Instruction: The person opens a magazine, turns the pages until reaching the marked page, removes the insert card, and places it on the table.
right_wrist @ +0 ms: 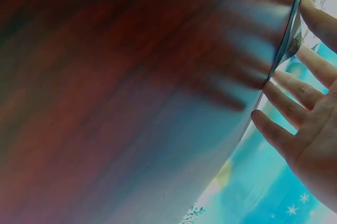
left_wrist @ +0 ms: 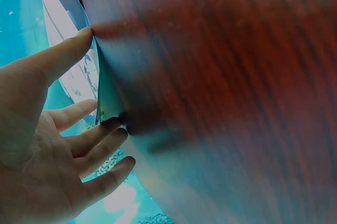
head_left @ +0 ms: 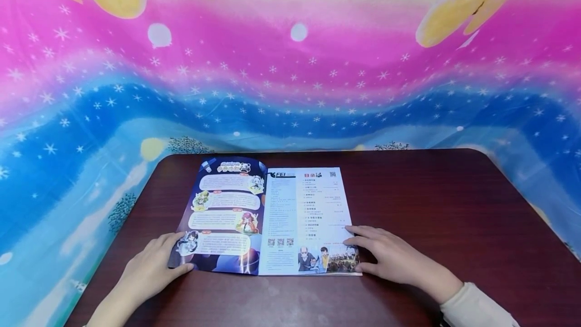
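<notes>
An open magazine (head_left: 278,261) lies on the dark brown table. Its left page (head_left: 227,206) is dark blue with cartoon figures in white text boxes; the right page (head_left: 313,206) is white, with printed lists, QR codes and a picture along the bottom. My left hand (head_left: 147,269) rests at the lower left corner, thumb and fingertips at the page edge. In the left wrist view the fingers of this left hand (left_wrist: 63,155) are spread and nearly straight. My right hand (head_left: 397,256) touches the lower right edge with extended fingers, which the right wrist view shows fanned beside the pages (right_wrist: 287,39).
The wooden table (head_left: 422,201) has rounded far corners and extends well past the magazine on the right. Behind and around it hangs a pink and blue cloth (head_left: 290,74) printed with snowflakes. A light sleeve (head_left: 476,307) covers the right forearm.
</notes>
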A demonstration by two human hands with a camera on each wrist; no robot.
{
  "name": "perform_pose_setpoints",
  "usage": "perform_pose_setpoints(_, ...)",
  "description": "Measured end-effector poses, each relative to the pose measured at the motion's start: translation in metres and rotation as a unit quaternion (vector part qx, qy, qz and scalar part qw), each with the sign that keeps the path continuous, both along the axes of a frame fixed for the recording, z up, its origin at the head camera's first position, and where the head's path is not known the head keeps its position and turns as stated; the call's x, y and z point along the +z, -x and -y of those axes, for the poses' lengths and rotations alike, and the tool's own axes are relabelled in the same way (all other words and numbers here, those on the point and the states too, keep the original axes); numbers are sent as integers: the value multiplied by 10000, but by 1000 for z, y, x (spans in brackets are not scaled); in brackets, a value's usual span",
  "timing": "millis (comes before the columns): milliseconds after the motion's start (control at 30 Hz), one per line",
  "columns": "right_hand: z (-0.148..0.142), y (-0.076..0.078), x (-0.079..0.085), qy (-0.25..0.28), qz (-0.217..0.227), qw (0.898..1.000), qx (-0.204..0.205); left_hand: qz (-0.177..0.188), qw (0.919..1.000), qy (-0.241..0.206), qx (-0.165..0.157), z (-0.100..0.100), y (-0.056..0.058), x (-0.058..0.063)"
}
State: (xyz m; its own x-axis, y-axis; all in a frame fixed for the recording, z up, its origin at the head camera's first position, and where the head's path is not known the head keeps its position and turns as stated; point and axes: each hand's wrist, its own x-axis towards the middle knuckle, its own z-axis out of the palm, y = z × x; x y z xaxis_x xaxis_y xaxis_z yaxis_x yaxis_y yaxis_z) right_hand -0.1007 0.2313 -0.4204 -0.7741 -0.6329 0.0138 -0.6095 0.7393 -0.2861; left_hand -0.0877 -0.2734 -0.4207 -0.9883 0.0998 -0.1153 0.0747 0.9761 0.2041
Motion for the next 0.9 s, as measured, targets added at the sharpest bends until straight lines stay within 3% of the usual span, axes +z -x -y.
perform_pose_setpoints(200, 2, 2, 2, 80, -89, 9999, 21, 221, 9997, 39, 20, 2, 0, 0)
perform_pose_setpoints(600, 5, 7, 9, 196, -273, 9994, -106, 313, 9994, 115, -40, 3, 0, 0)
perform_pose_setpoints(733, 8, 10, 11, 336, -514, 9980, -169, 67, 9996, 205, -175, -1, -2, 1)
perform_pose_setpoints(900, 11, 12, 15, 623, -917, 9935, -254, -582, 9970, 276, -426, -16, -6, 6)
